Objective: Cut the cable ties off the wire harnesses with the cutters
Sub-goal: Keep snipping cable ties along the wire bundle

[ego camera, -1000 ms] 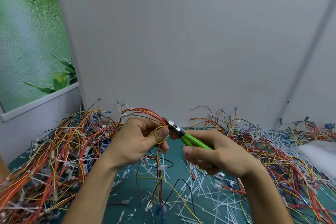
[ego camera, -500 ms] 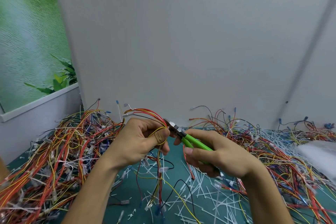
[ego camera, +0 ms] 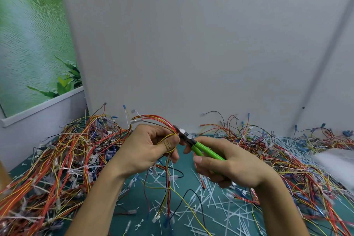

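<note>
Right hand (ego camera: 228,166) grip on cutters (ego camera: 203,147), nose at harness (ego camera: 162,122)

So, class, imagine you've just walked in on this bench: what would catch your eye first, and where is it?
The bright green cutters, gripped in the right hand at centre, their tip at the wire harness the left hand holds. Next, the tangled red, yellow and orange wires of the left heap and right heap, and the white cable ties strewn over the teal table in front.
</note>
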The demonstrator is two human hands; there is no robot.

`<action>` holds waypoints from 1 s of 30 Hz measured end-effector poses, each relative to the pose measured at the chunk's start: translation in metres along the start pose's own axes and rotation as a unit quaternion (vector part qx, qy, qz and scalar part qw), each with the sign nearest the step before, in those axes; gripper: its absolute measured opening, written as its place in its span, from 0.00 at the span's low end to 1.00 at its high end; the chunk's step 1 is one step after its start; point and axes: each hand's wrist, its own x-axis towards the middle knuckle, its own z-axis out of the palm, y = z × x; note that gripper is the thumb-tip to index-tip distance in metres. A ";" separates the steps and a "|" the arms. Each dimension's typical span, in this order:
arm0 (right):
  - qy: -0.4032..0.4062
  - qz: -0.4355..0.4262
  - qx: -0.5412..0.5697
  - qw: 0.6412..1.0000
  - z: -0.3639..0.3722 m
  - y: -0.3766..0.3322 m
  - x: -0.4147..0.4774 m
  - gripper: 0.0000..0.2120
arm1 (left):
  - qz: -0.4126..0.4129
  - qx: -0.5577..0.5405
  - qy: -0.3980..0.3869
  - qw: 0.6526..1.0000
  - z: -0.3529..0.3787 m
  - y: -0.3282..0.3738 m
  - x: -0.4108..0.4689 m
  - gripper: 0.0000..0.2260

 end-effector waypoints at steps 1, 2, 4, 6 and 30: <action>0.001 0.001 0.001 1.000 -0.001 0.001 0.000 0.10 | 0.002 -0.002 -0.001 1.000 0.000 0.000 0.000 0.08; 0.001 0.000 0.004 1.000 -0.001 0.000 0.001 0.10 | 0.005 -0.005 -0.001 1.000 0.000 0.000 0.000 0.08; -0.002 0.000 0.015 1.000 -0.001 0.000 0.001 0.11 | 0.008 -0.011 0.000 1.000 0.001 0.001 0.000 0.07; -0.013 0.001 0.034 0.999 0.001 -0.001 0.001 0.12 | 0.010 -0.008 0.001 1.000 0.000 0.001 0.000 0.07; -0.027 -0.026 0.014 0.999 -0.001 0.000 0.000 0.12 | -0.014 0.018 0.002 1.000 0.003 0.002 0.000 0.13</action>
